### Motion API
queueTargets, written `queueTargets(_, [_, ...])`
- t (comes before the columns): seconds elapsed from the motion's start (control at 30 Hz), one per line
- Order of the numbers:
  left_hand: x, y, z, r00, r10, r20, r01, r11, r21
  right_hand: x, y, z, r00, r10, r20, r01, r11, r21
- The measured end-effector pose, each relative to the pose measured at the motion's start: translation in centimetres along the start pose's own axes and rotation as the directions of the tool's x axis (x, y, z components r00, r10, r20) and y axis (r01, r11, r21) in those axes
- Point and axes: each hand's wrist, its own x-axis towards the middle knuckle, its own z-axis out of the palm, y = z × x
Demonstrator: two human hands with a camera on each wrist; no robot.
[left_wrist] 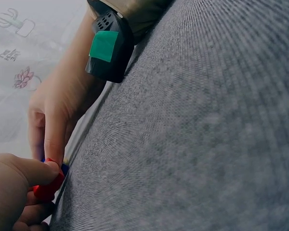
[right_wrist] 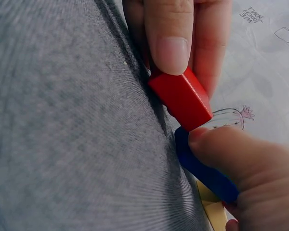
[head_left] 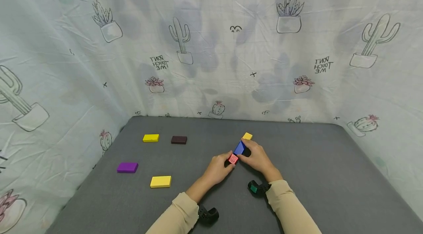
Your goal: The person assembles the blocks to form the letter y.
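At the centre of the frame, on the grey tabletop (head_left: 314, 175), a left hand (head_left: 219, 168) is pinching a red block (head_left: 233, 159) while the right hand (head_left: 258, 158) is gripping a blue block (head_left: 239, 148), the two blocks touching end to end, a yellow block (head_left: 247, 136) lying just beyond.

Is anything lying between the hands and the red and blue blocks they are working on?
Nothing visible does. The left hand already pinches the small red wooden block, and the right hand grips the flat blue wooden block; the two blocks meet end to end on the grey felt table.
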Motion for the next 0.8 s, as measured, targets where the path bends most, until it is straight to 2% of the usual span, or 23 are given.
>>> queueTargets(0.33, [0.08,-0.18,0.15,1.000,0.024,-0.008,-0.024,1.000,0.015,-0.12,0.23,-0.14,0.999,-0.030,0.036,0.031,0.999,-0.022])
queueTargets(0.8, [-0.02,-0.14,0.20,1.000,0.022,0.003,-0.022,1.000,0.020,-0.25,0.13,-0.50,0.995,-0.052,0.088,0.059,0.995,-0.074])
